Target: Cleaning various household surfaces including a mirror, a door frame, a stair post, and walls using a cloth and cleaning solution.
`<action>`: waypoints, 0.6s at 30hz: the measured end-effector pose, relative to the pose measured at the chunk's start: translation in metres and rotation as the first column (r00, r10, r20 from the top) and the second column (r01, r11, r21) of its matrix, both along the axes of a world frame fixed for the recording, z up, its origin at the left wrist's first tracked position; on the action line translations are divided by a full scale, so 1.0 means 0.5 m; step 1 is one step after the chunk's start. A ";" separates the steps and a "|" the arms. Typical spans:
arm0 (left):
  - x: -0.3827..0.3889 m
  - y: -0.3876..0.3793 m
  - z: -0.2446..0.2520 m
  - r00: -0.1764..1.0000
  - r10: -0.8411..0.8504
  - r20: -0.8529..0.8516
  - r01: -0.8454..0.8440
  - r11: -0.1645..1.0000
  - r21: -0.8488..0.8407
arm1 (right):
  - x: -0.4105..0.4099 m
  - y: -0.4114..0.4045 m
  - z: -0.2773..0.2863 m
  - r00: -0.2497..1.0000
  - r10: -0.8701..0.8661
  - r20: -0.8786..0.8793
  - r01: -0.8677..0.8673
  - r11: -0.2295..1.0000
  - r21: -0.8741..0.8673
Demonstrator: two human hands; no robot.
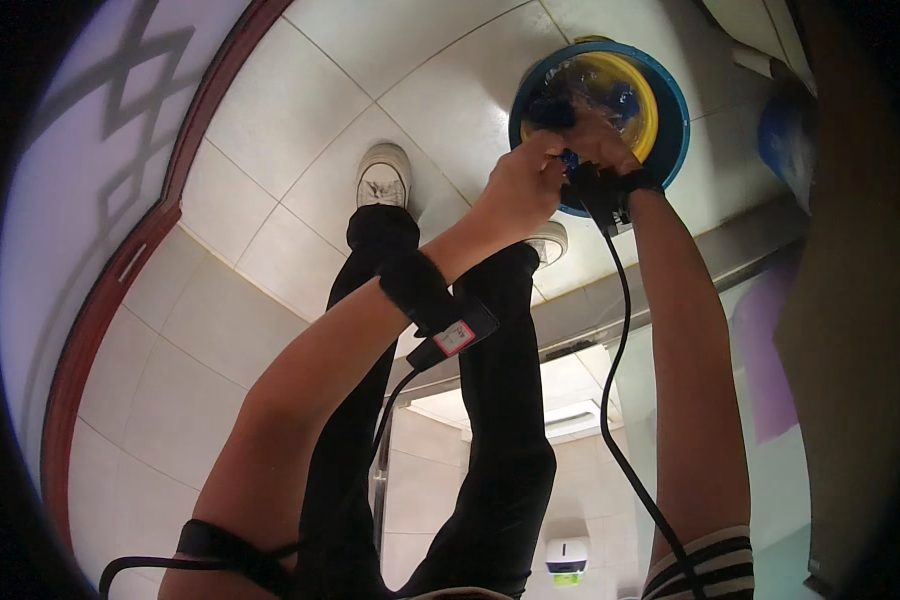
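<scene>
A yellow basin (pixel 651 112) sits inside a larger teal tub (pixel 675 142) on the floor, and clear water shines in the yellow one. Dark blue cloth (pixel 551 115) lies in the water, with another blue patch farther right. My left hand (pixel 529 176) is closed in a fist at the near left rim, with a bit of the wet blue cloth between its fingertips. Close beside it, my right hand (pixel 604 142) reaches over the basin and touches the cloth. Its fingers are blurred and partly hidden, so their grip is unclear.
Light floor tiles (pixel 307 112) surround the tub. My white shoes (pixel 382 176) stand left of it and at its near edge. Black cables (pixel 621 300) hang from straps on both wrists. A dark red door frame (pixel 180 150) rises at left; a metal threshold (pixel 600 319) runs behind my feet.
</scene>
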State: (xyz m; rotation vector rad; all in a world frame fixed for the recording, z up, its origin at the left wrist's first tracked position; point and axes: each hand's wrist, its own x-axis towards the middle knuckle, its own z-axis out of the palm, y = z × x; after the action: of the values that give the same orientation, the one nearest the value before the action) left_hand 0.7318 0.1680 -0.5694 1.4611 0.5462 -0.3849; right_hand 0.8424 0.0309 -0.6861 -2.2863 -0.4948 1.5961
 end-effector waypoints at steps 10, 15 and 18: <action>0.119 -0.043 -0.058 0.797 0.164 -0.582 -0.410 0.854 -0.321 | -0.017 -0.034 0.243 0.579 -0.757 -0.303 0.815 0.546 0.193; 0.114 -0.032 -0.102 0.884 0.158 -0.441 -0.421 0.681 -0.599 | -0.015 -0.046 0.305 0.675 -0.635 -0.377 0.737 0.603 0.305; 0.112 -0.041 -0.096 0.877 0.178 -0.446 -0.364 0.852 -0.377 | -0.020 -0.078 0.273 0.631 -0.708 -0.317 0.776 0.560 0.291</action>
State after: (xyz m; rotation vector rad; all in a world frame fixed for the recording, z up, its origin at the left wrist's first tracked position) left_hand 0.7878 0.1475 -0.6175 0.8329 0.9172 -0.5419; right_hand 0.8324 -0.0080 -0.5495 -1.6514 0.1976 1.0776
